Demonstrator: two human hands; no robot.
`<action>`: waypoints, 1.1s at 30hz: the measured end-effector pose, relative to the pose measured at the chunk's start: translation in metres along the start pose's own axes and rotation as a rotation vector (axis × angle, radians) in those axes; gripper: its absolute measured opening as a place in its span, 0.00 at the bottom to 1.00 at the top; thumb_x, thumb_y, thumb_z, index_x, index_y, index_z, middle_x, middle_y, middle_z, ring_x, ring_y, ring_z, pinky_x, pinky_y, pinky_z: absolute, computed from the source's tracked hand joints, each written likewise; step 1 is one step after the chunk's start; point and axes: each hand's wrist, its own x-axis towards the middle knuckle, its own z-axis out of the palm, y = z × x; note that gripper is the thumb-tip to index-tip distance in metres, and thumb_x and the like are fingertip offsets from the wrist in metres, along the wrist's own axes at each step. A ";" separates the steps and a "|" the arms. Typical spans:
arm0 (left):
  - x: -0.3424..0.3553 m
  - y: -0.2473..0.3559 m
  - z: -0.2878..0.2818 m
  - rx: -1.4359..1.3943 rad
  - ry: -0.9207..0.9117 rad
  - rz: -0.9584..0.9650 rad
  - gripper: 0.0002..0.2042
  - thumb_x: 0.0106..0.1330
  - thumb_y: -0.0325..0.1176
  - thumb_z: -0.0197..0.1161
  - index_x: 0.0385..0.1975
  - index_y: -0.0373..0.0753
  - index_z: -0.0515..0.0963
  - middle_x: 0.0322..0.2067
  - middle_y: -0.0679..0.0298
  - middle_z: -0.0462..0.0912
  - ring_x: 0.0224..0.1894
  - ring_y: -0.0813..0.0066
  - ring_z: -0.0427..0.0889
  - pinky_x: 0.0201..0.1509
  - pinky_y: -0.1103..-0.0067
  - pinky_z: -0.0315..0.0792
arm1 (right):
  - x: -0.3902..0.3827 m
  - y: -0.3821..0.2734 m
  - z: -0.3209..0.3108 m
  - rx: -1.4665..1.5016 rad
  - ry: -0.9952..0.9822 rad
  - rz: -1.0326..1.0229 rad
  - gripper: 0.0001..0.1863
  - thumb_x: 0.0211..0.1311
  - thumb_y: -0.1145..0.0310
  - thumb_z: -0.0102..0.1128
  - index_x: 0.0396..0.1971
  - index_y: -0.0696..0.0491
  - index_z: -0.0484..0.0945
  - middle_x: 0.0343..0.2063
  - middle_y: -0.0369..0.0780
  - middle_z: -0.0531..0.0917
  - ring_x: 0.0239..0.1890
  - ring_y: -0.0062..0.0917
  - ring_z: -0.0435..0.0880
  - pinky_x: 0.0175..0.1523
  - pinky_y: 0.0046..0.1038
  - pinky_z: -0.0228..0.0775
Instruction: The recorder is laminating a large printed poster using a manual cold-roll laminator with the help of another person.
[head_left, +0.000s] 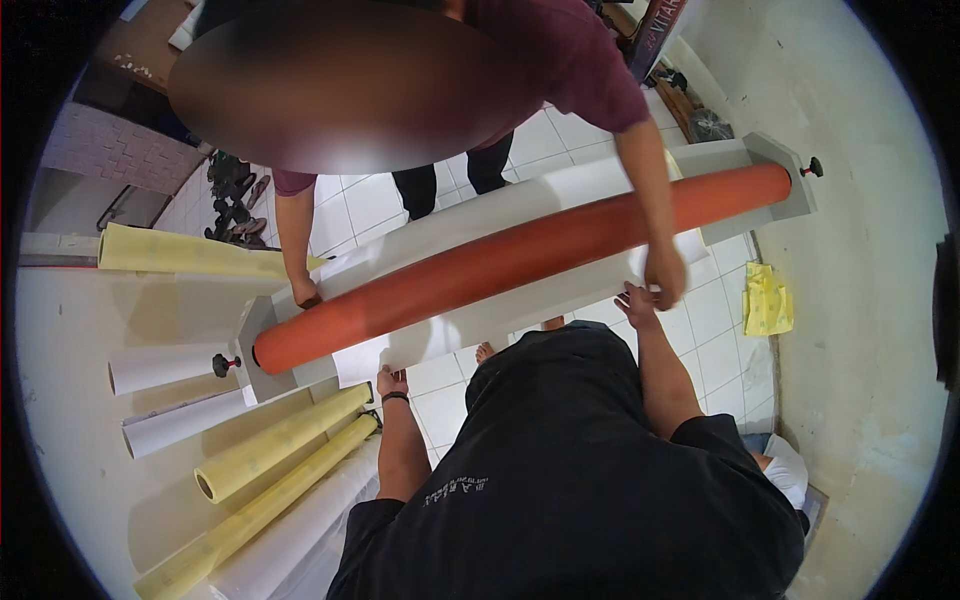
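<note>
A long red-orange roller runs slantwise between the grey end plates of a laminating-type machine. From under its near side comes a white sheet. My left hand is closed on the sheet's near edge at the left, fingertips partly hidden. At the sheet's right end, my right hand pinches the edge close to a co-worker's hand. That co-worker, in a maroon shirt, leans over from the far side. The co-worker's other hand rests by the roller's left end.
Black knobs stick out of the end plates. Several yellow and white rolls lie at the left. A yellow crumpled wrapper is on the tiled floor beside the right wall. Shoes stand at the far left.
</note>
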 end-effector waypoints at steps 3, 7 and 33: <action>0.006 0.000 -0.002 0.011 0.034 0.000 0.11 0.70 0.32 0.46 0.46 0.39 0.72 0.42 0.60 0.79 0.44 0.66 0.79 0.50 0.70 0.74 | 0.004 0.000 -0.001 0.039 -0.016 0.037 0.15 0.63 0.67 0.54 0.49 0.54 0.70 0.40 0.39 0.76 0.43 0.31 0.77 0.47 0.37 0.77; 0.047 0.013 -0.047 0.077 -0.253 0.164 0.11 0.65 0.29 0.46 0.43 0.37 0.73 0.39 0.59 0.81 0.42 0.65 0.80 0.43 0.69 0.78 | 0.005 0.003 0.017 -0.045 -0.032 0.035 0.13 0.62 0.65 0.55 0.45 0.52 0.72 0.39 0.38 0.76 0.42 0.29 0.78 0.49 0.37 0.77; 0.005 -0.020 0.006 -0.291 0.011 0.135 0.15 0.70 0.28 0.47 0.55 0.32 0.67 0.52 0.54 0.73 0.54 0.57 0.74 0.57 0.61 0.71 | 0.024 -0.009 -0.011 -0.090 -0.074 0.115 0.18 0.67 0.64 0.53 0.54 0.54 0.70 0.50 0.38 0.76 0.52 0.29 0.76 0.54 0.35 0.69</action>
